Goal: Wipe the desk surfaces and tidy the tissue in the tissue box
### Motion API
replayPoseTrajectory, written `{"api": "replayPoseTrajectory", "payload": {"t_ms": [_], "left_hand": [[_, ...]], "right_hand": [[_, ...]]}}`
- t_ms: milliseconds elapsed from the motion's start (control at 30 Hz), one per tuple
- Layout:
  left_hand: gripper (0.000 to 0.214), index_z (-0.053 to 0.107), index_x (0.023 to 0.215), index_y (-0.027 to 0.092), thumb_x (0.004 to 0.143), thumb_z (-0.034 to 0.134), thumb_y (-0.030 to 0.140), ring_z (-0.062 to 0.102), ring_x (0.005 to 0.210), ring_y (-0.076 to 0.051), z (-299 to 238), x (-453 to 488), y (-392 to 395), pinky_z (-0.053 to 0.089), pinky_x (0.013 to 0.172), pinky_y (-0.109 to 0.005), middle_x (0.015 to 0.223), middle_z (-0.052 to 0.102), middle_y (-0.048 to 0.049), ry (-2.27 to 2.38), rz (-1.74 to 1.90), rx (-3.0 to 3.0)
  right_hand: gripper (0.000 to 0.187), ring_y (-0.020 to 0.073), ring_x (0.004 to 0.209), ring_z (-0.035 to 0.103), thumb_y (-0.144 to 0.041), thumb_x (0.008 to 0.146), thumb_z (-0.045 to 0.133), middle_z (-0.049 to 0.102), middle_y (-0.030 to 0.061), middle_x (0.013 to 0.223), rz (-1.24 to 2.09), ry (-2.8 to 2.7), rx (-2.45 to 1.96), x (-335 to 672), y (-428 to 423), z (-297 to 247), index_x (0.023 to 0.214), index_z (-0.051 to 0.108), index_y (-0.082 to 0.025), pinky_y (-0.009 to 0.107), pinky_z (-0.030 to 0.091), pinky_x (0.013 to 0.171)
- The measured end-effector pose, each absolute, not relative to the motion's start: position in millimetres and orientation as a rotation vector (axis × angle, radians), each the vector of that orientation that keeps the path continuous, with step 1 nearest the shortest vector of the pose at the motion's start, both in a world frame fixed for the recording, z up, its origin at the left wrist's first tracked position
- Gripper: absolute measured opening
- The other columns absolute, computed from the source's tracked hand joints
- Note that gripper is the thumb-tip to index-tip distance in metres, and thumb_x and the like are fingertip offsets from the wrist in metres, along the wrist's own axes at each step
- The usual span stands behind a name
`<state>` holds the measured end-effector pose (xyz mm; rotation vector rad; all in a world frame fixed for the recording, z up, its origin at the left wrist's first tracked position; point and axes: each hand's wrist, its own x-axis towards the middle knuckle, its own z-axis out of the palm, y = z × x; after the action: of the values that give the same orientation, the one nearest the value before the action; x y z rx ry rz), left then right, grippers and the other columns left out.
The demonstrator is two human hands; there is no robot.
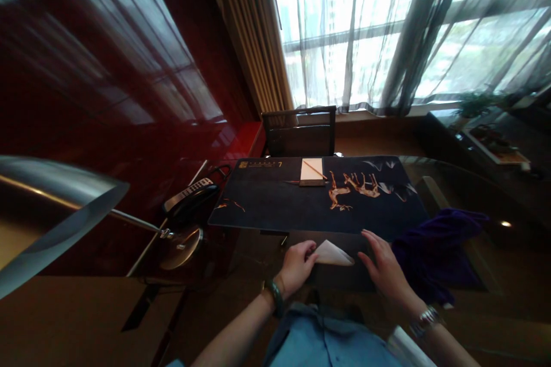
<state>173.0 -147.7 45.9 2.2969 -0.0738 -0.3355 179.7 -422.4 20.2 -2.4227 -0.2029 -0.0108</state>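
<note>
My left hand (297,266) is closed in a pinch on the left end of a small folded white paper (333,254), just below the near edge of a dark desk mat (279,200). Fingers spread, my right hand (385,266) rests flat next to the paper's right tip and holds nothing. There is a bracelet on my left wrist and a metal watch on the right one. The paper lies on the glass desk top, close to my body.
A purple cloth (439,246) lies right of my right hand. On the mat's far side sit a notepad with a pencil (312,169). A telephone (189,198) and a metal desk lamp (55,212) stand at left. A chair (299,132) faces the curtained window.
</note>
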Motion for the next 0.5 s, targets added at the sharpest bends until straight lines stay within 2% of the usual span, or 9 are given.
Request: {"api": "replayPoseTrajectory", "payload": {"t_ms": [67,133,200,300,367,433,500], "left_hand": [[0.045,0.065,0.13,0.009,0.089,0.057,0.025,0.061,0.129,-0.029,37,165,-140,0.044,0.117,-0.043,0.137,0.067,-0.0179,0.139,-0.149,2.242],[0.056,0.055,0.14,0.003,0.087,0.057,0.024,0.051,0.142,-0.031,26,158,-129,0.035,0.125,-0.045,0.15,0.056,-0.0219,0.36,-0.054,2.222],[0.066,0.043,0.149,0.002,0.088,0.058,0.024,0.048,0.145,-0.032,14,152,-112,0.036,0.125,-0.045,0.154,0.05,-0.0241,0.519,-0.076,2.227],[0.072,0.031,0.157,0.007,0.093,0.057,0.027,0.049,0.145,-0.035,3,141,-74,0.039,0.122,-0.046,0.157,0.047,-0.0237,0.71,-0.15,2.284],[0.068,0.034,0.155,0.005,0.097,0.055,0.034,0.055,0.139,-0.036,0,131,-48,0.044,0.117,-0.043,0.152,0.053,-0.0244,0.909,-0.269,2.25],[0.061,0.045,0.147,0.005,0.099,0.053,0.041,0.064,0.129,-0.034,0,121,-30,0.05,0.109,-0.04,0.139,0.064,-0.0231,1.052,-0.375,2.188],[0.055,0.055,0.138,0.008,0.098,0.056,0.045,0.069,0.12,-0.034,-1,115,-25,0.054,0.102,-0.039,0.128,0.072,-0.0201,1.097,-0.379,2.176]], "right_hand": [[0.08,0.0405,0.147,0.041,-0.058,0.093,0.038,0.04,0.0325,0.155,0.092,0.037,-2.254,167,-425,-12,0.147,0.035,0.001,0.063,0.033,0.123],[0.09,0.0413,0.151,0.035,-0.062,0.092,0.03,0.032,0.0359,0.158,0.226,0.167,-2.144,150,-406,-40,0.151,0.024,0.005,0.063,0.027,0.127],[0.088,0.039,0.155,0.028,-0.06,0.093,0.029,0.029,0.033,0.162,0.299,0.162,-2.108,138,-376,-56,0.153,0.022,0.004,0.06,0.022,0.13],[0.08,0.0329,0.157,0.024,-0.053,0.093,0.038,0.029,0.0242,0.166,0.425,-0.099,-2.074,141,-357,-51,0.156,0.029,-0.005,0.057,0.024,0.13],[0.072,0.0304,0.157,0.026,-0.05,0.095,0.044,0.032,0.0203,0.166,0.294,-0.232,-2.109,158,-385,-33,0.154,0.037,-0.012,0.057,0.025,0.129],[0.069,0.0331,0.156,0.028,-0.055,0.094,0.048,0.037,0.0213,0.163,-0.061,-0.139,-2.202,181,-435,-16,0.148,0.046,-0.013,0.061,0.024,0.128],[0.08,0.0395,0.148,0.04,-0.067,0.087,0.051,0.046,0.027,0.154,-0.203,0.106,-2.197,203,-481,-13,0.142,0.049,-0.009,0.064,0.028,0.125]]}}
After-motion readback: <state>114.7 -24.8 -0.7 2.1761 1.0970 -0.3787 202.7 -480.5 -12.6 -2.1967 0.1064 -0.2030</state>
